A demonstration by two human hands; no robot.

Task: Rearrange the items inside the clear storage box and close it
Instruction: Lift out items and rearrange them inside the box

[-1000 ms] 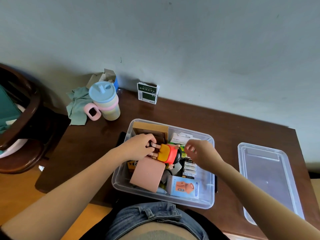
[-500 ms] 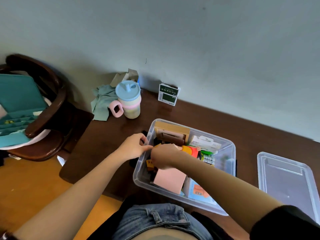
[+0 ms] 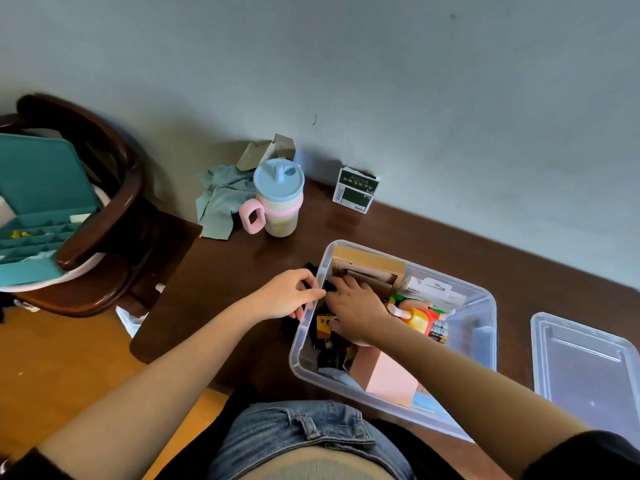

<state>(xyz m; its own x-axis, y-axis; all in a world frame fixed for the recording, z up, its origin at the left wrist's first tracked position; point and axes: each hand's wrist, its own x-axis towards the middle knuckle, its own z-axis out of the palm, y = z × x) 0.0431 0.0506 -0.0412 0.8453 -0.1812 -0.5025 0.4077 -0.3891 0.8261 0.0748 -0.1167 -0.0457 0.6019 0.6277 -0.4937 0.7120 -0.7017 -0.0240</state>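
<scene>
The clear storage box (image 3: 486, 306) stands open on the dark wooden table, and its clear lid (image 3: 585, 362) lies flat to the right. Inside are a brown cardboard box (image 3: 367, 266), a white carton (image 3: 429, 292), an orange-and-red toy (image 3: 420, 318), batteries (image 3: 439, 333), a pink box (image 3: 388, 379) and dark items at the left end. My left hand (image 3: 287, 296) grips the box's left rim with curled fingers. My right hand (image 3: 355, 306) reaches down into the left end over the dark items, and its fingertips are hidden.
A pastel sippy cup (image 3: 277, 199), a grey-green cloth (image 3: 221, 202) and a small green-and-white packet (image 3: 356, 194) sit at the table's back by the wall. A dark wooden chair (image 3: 104, 209) holding a teal case (image 3: 38, 202) stands left. Something black (image 3: 289, 327) lies under the box's left side.
My right hand crossed from the right side of the box to its left end. My left hand let go of the toy and moved onto the left rim. The view swung left.
</scene>
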